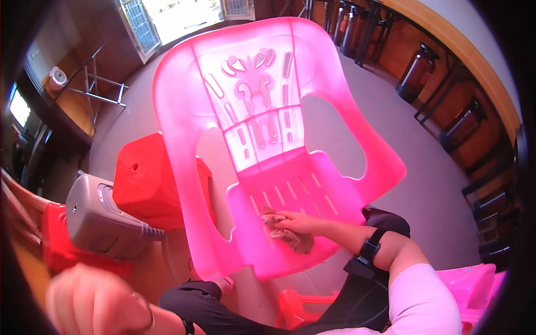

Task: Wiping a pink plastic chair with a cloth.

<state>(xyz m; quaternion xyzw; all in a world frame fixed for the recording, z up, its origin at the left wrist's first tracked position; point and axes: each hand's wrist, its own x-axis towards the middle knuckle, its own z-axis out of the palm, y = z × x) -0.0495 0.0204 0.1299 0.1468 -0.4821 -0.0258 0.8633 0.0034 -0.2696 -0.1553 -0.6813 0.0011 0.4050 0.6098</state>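
A bright pink plastic armchair [289,197] with a slotted seat and cut-out backrest stands before me, its seat towards my knees. My right hand [299,222] presses a crumpled brownish cloth [295,240] against the front part of the seat. My left hand [96,299] is raised close to the camera at the lower left, blurred, with its fingers curled. Whether anything is inside it is hidden. It touches nothing that I can see.
Left of the chair are a red plastic stool [140,180] and a grey plastic housing [104,213]. Another red stool [305,307] is between my legs. Pink plastic [469,284] sits at lower right. A metal frame [94,90] stands far left; dark canisters [418,71] line the right wall.
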